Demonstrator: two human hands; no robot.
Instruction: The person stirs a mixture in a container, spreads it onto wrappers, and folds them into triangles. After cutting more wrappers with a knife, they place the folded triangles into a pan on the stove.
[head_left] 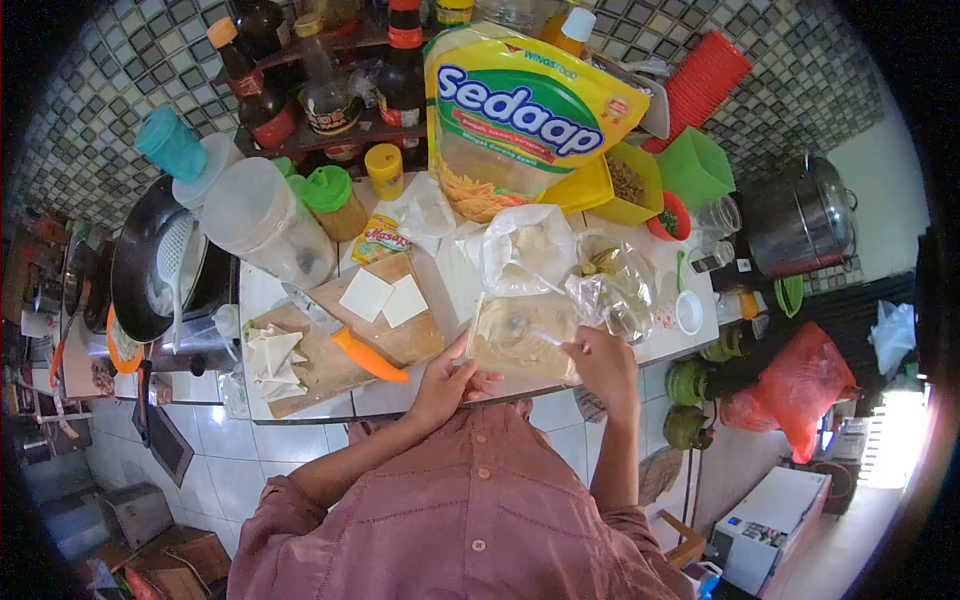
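The near left corner of the container (490,358) is met by the left hand (448,386), its fingers partly curled; whether it is gripped cannot be told. The thin utensil (548,338) is gripped in the closed right hand (607,370), its tip lowered to the pale paste (507,325) in the container, which is set at the counter's (690,335) near edge. To the left, an orange-handled knife (366,354) is laid across a wooden board (405,343), between folded white pieces (274,362) and white squares (383,297). Beyond the container, a plastic-lined bowl (527,250) is seen beside a clear bag (618,285). Farther back, a yellow-green pouch (520,120) is stood near dark bottles (402,85).
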